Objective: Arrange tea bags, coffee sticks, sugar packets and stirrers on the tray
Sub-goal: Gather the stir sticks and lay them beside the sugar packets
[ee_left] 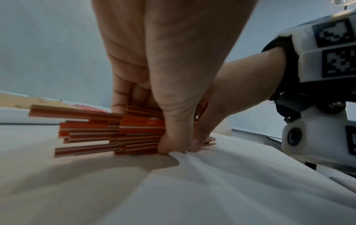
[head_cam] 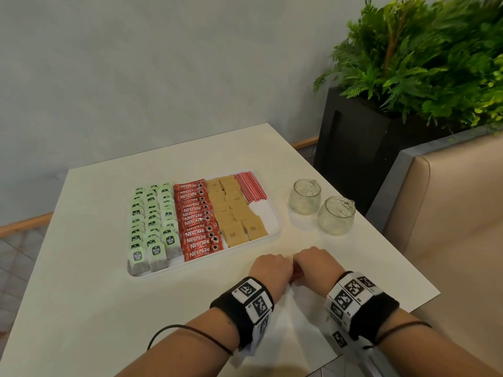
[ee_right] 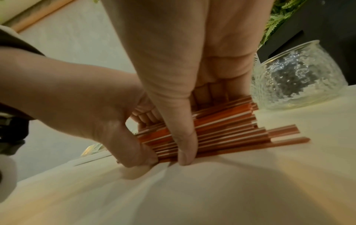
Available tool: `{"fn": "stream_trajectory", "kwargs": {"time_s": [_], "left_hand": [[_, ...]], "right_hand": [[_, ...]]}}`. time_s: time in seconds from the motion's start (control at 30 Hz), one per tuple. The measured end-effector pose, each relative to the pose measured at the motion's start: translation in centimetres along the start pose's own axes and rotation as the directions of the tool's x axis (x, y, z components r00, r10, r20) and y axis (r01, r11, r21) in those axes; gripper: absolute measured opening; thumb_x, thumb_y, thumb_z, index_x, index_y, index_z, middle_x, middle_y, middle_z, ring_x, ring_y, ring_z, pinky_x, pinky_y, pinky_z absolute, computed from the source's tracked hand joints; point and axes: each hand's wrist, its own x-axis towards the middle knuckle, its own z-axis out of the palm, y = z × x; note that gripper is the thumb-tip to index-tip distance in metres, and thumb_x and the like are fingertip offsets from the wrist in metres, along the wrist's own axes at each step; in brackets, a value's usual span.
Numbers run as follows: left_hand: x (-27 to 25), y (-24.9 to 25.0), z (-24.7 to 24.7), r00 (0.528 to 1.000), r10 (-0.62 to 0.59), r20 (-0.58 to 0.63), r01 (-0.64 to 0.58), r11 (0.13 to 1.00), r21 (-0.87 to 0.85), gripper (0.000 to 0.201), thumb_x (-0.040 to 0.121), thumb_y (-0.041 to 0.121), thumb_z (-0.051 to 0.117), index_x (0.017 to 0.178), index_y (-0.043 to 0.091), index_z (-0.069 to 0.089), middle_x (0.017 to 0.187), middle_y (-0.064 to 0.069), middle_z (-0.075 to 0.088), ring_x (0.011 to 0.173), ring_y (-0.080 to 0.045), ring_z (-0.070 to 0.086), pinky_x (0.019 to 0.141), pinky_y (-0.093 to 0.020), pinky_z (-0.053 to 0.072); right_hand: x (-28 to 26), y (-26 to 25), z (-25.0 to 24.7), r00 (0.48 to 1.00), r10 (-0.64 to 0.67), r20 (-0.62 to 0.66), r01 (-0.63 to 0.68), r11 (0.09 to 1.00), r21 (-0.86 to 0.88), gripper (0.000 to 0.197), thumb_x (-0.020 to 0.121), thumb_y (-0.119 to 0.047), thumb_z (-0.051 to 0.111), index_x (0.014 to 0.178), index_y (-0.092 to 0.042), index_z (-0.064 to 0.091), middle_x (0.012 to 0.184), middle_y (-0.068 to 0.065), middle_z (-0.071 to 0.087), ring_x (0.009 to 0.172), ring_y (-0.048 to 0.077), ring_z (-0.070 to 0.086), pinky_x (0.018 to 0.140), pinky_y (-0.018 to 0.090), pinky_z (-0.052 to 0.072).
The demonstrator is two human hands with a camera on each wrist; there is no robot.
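Note:
A white tray (head_cam: 278,232) holds rows of green tea bags (head_cam: 152,221), red coffee sticks (head_cam: 198,221), brown sugar packets (head_cam: 234,210) and, at its back right, red stirrers (head_cam: 250,187). In front of the tray, near the table's front edge, both hands meet over a loose bundle of red stirrers (ee_left: 92,130). My left hand (head_cam: 269,270) grips one end of the bundle between thumb and fingers. My right hand (head_cam: 315,263) grips the other end (ee_right: 231,121) the same way. The bundle stands on edge on the surface, its ends uneven. From the head view the hands hide most of it.
Two empty glass jars (head_cam: 304,196) (head_cam: 336,215) stand right of the tray, one of them close behind the right hand (ee_right: 298,79). A creased white sheet (head_cam: 299,322) lies under the hands. A black planter (head_cam: 353,148) and a beige bench (head_cam: 449,213) flank the table's right side.

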Motion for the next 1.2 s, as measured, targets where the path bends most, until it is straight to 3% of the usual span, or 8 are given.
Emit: {"fn": "stream_trajectory", "kwargs": {"time_s": [0.13, 0.37, 0.53, 0.7, 0.97, 1.07, 1.2], "left_hand": [[0.0, 0.0, 0.0, 1.000, 0.010, 0.007, -0.010, 1.000, 0.004, 0.025, 0.094, 0.006, 0.053, 0.118, 0.001, 0.056, 0.121, -0.017, 0.060, 0.110, -0.035, 0.059, 0.084, -0.039, 0.044], [0.4, 0.1, 0.3, 1.000, 0.008, 0.022, -0.008, 1.000, -0.011, 0.027, 0.094, 0.005, 0.052, 0.121, 0.001, 0.054, 0.123, -0.018, 0.059, 0.112, -0.035, 0.058, 0.088, -0.039, 0.045], [1.1, 0.7, 1.2, 0.997, -0.075, 0.034, 0.078, 0.994, -0.082, 0.029, 0.103, 0.008, 0.036, 0.129, 0.001, 0.046, 0.132, -0.018, 0.051, 0.120, -0.033, 0.054, 0.093, -0.039, 0.044], [1.7, 0.6, 1.8, 0.995, -0.098, 0.019, 0.099, 0.992, -0.081, 0.030, 0.103, 0.013, 0.035, 0.130, 0.003, 0.044, 0.132, -0.016, 0.050, 0.119, -0.032, 0.054, 0.092, -0.039, 0.044], [1.5, -0.3, 3.1, 0.996, -0.084, -0.041, 0.077, 0.985, -0.153, 0.029, 0.102, 0.019, 0.039, 0.126, 0.004, 0.043, 0.127, -0.016, 0.050, 0.114, -0.034, 0.054, 0.081, -0.043, 0.044], [1.4, -0.7, 3.1, 0.996, -0.036, -0.085, 0.026, 0.993, -0.118, 0.029, 0.101, 0.021, 0.040, 0.125, 0.005, 0.043, 0.122, -0.015, 0.056, 0.107, -0.036, 0.058, 0.071, -0.039, 0.035], [1.1, -1.0, 2.8, 0.999, -0.025, -0.033, 0.016, 0.971, -0.240, 0.027, 0.101, 0.024, 0.041, 0.121, 0.006, 0.042, 0.114, -0.017, 0.063, 0.102, -0.037, 0.061, 0.070, -0.038, 0.035]], "right_hand": [[0.1, -0.1, 0.1, 1.000, -0.011, 0.012, 0.011, 1.000, 0.012, 0.021, 0.086, -0.026, 0.063, 0.101, -0.011, 0.065, 0.106, 0.009, 0.067, 0.097, 0.028, 0.063, 0.073, 0.031, 0.041], [-0.1, -0.2, 0.6, 0.999, -0.043, -0.010, 0.043, 0.999, 0.015, 0.026, 0.093, -0.027, 0.056, 0.112, -0.010, 0.056, 0.115, 0.009, 0.060, 0.105, 0.027, 0.059, 0.081, 0.032, 0.042], [-0.2, -0.2, 0.8, 0.999, -0.049, -0.007, 0.049, 0.999, 0.013, 0.022, 0.096, -0.020, 0.047, 0.112, -0.008, 0.056, 0.117, 0.011, 0.060, 0.105, 0.028, 0.058, 0.080, 0.031, 0.040], [-0.5, 0.0, 0.9, 0.998, -0.056, 0.017, 0.055, 0.997, 0.052, 0.026, 0.095, -0.023, 0.047, 0.115, -0.007, 0.054, 0.119, 0.012, 0.057, 0.106, 0.028, 0.056, 0.083, 0.032, 0.040], [-0.7, 0.4, 0.0, 0.991, -0.098, 0.094, 0.088, 0.991, 0.100, 0.031, 0.094, -0.035, 0.050, 0.110, -0.008, 0.057, 0.111, 0.012, 0.065, 0.099, 0.031, 0.061, 0.081, 0.034, 0.044], [-0.6, 0.4, 0.1, 0.987, -0.098, 0.124, 0.076, 0.983, 0.170, 0.033, 0.091, -0.039, 0.054, 0.109, -0.012, 0.060, 0.108, 0.011, 0.067, 0.097, 0.029, 0.062, 0.080, 0.032, 0.046], [-0.5, 0.3, -0.2, 0.990, -0.097, 0.106, 0.088, 0.992, 0.095, 0.035, 0.092, -0.045, 0.052, 0.112, -0.018, 0.061, 0.109, 0.007, 0.067, 0.100, 0.028, 0.062, 0.079, 0.032, 0.045]]}}
